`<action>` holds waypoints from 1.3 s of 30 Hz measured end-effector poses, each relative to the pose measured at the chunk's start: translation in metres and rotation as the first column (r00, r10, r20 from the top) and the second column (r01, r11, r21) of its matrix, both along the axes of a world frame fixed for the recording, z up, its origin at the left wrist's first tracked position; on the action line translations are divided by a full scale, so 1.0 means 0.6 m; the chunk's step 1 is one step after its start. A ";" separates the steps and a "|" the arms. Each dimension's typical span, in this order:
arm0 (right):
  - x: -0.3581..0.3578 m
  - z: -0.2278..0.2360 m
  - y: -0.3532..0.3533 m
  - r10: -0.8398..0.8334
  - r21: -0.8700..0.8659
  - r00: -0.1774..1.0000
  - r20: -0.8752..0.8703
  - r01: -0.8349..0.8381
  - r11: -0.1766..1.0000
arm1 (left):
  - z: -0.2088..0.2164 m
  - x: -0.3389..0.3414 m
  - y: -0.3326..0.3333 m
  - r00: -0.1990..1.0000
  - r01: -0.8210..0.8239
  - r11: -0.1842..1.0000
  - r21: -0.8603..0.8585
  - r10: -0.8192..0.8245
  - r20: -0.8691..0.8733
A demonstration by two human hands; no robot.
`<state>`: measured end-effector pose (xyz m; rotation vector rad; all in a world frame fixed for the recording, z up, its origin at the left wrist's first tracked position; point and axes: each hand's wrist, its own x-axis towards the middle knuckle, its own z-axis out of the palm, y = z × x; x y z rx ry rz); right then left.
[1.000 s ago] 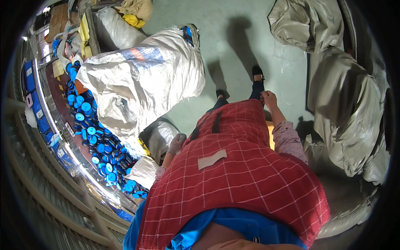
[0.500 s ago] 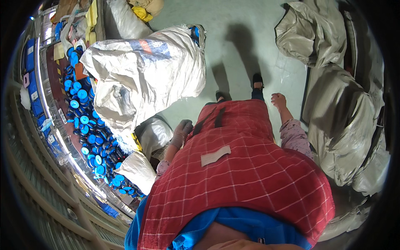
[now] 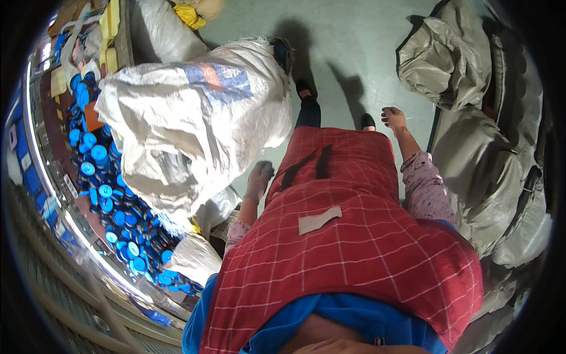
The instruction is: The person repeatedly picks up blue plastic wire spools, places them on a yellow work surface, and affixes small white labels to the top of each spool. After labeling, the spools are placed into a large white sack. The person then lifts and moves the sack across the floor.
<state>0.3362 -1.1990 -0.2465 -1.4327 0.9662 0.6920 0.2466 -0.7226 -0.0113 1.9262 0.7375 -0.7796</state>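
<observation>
My left hand [image 3: 259, 179], in what looks like a thin greyish glove, hangs beside the red checked apron [image 3: 348, 236] with its fingers loosely stretched and nothing seen in it. The large white woven sack [image 3: 236, 100] is nearest to it, a short gap away. On the other side, my bare right hand [image 3: 394, 118] swings out over the floor, its fingers a little bent and apart, holding nothing. Many round blue-and-black parts [image 3: 106, 192] lie heaped on the bench left of the sack.
Grey-beige covered stacks [image 3: 477, 165] line the right side. A smaller white sack [image 3: 194, 258] sits by the bench, and another white sack [image 3: 165, 35] stands at the far left near a yellow bag [image 3: 188, 16]. Green floor [image 3: 354, 47] runs ahead between them.
My feet have stepped, the left one now forward. My right hand has swung farther forward and its fingers have loosened. The sack and bench have shifted slightly left in view.
</observation>
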 end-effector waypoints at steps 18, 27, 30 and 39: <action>0.423 -0.440 0.642 0.138 -0.097 0.968 0.211 -0.120 0.988 | -0.685 0.851 0.043 0.189 0.785 -0.092 0.612 -0.906 -0.379; 0.458 -0.581 0.732 -0.004 -0.137 0.969 0.249 0.040 0.990 | -1.045 0.808 0.241 -0.246 -0.300 -0.851 0.431 -0.367 -0.897; 0.435 -0.573 0.684 0.095 -0.004 0.971 0.218 -0.097 0.995 | -0.926 0.859 0.125 -0.481 0.297 -0.837 0.460 -0.547 -0.685; 0.380 -0.450 0.684 0.452 0.176 0.806 0.384 -0.544 0.820 | -0.669 0.871 0.125 -0.481 0.852 -0.519 0.074 -0.831 -0.280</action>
